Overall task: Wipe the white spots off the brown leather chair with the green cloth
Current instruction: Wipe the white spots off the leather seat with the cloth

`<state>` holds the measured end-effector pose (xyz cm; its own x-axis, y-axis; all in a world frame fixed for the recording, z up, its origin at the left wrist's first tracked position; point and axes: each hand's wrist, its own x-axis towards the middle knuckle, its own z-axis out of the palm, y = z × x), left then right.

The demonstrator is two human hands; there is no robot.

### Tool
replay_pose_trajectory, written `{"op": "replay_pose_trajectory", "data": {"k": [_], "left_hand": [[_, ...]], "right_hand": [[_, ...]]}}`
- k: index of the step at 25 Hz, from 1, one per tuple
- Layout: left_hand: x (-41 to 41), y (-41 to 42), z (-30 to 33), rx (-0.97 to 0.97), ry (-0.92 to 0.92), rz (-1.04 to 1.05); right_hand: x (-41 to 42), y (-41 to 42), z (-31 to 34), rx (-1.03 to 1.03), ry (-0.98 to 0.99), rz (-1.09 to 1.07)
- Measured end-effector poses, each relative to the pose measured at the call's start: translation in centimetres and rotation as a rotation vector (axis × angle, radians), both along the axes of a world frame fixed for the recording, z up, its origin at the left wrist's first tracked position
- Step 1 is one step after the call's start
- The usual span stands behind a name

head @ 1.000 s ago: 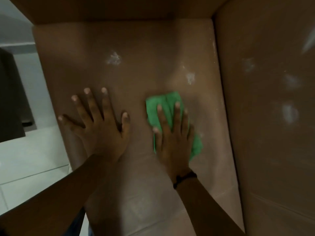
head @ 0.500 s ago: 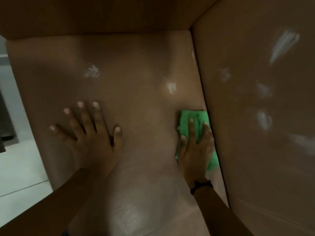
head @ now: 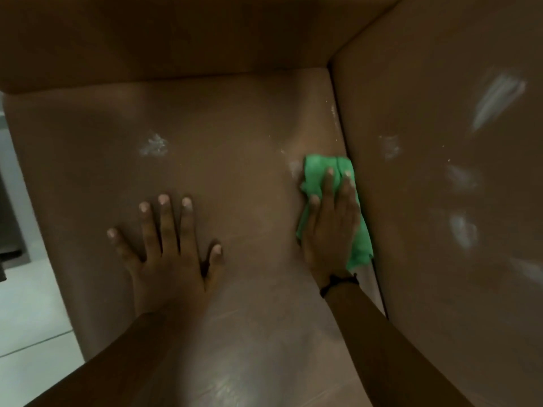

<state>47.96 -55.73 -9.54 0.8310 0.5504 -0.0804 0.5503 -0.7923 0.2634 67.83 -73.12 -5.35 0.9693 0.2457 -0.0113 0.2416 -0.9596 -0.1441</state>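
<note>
1. Brown leather chair: the seat cushion fills the middle of the view, with upright padded panels behind it and along its right side.
2. Green cloth: bunched flat on the seat at its right edge, touching the seam against the right panel.
3. Right hand: palm down on the cloth, fingers extended and close together, pressing it to the leather. The cloth is pinned under the hand, not pinched. A dark band circles the wrist.
4. Left hand: flat on bare leather at mid-seat, fingers fanned wide, holding nothing, well apart from the cloth.
5. White spots: one patch on the seat beyond the left hand; one smear touching the cloth's left edge; several marks on the right panel, including a long streak and a blotch.
6. Pale tiled floor shows left of the chair.
</note>
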Motion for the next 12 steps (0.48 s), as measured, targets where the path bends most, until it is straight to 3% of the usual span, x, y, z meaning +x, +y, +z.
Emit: {"op": "replay_pose_trajectory", "data": {"k": [3, 6, 10, 12], "left_hand": [[0.1, 0.2, -0.9, 0.05, 0.02, -0.011], [0.0, 0.1, -0.5, 0.036, 0.002, 0.003], [0.2, -0.3, -0.2, 0.075, 0.0, 0.007], [0.2, 0.1, -0.7, 0.1, 0.034, -0.016]], "right_hand": [[3.5, 4.7, -1.3, -0.006, -0.085, 0.124], [0.6, 2.4, -0.7, -0.068, -0.014, 0.322], [2.0, 5.3, 0.4, -0.073, 0.01, -0.125], [3.3, 10.0, -0.7, -0.053, -0.011, -0.1]]}}
